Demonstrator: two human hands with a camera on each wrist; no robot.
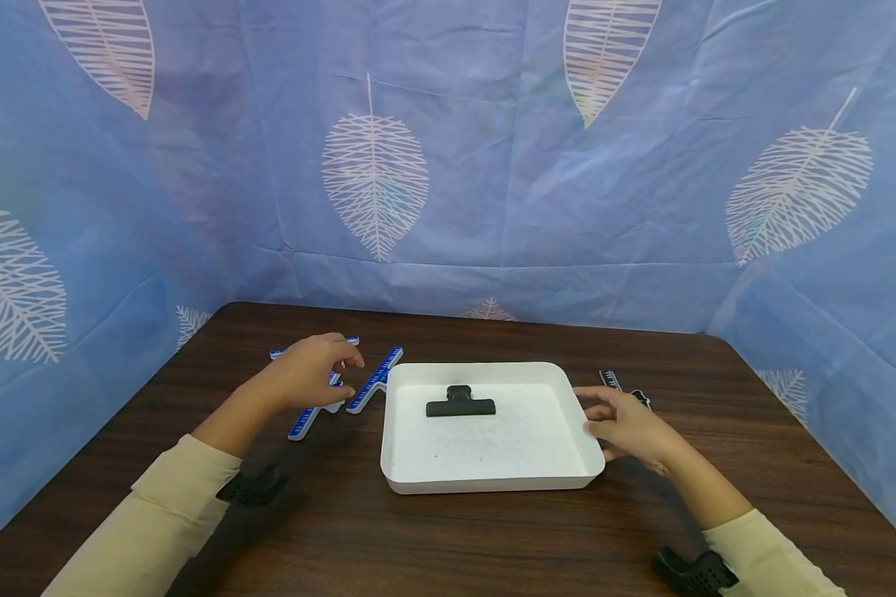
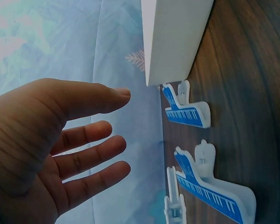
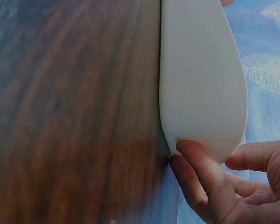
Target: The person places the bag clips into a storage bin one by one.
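Observation:
My left hand (image 1: 309, 373) hovers over the blue-and-white ruler-edged clips, its fingers loosely bent and holding nothing. One blue clip (image 1: 376, 381) lies beside the tray's left side; another clip (image 1: 304, 423) sits nearer, partly under the hand. In the left wrist view a further white clip (image 2: 176, 205) is partly cut off. My right hand (image 1: 627, 423) grips the right wall of a white rectangular tray (image 1: 493, 483), fingers low on its outer side in the right wrist view. Inside the tray lies a black clip (image 1: 460, 406).
Behind my right hand a black-and-white clip (image 1: 610, 380) shows, partly hidden by the hand. Everything lies on a dark wooden table (image 1: 418, 547). A blue cloth with white leaf prints (image 1: 478, 207) hangs around its back and sides.

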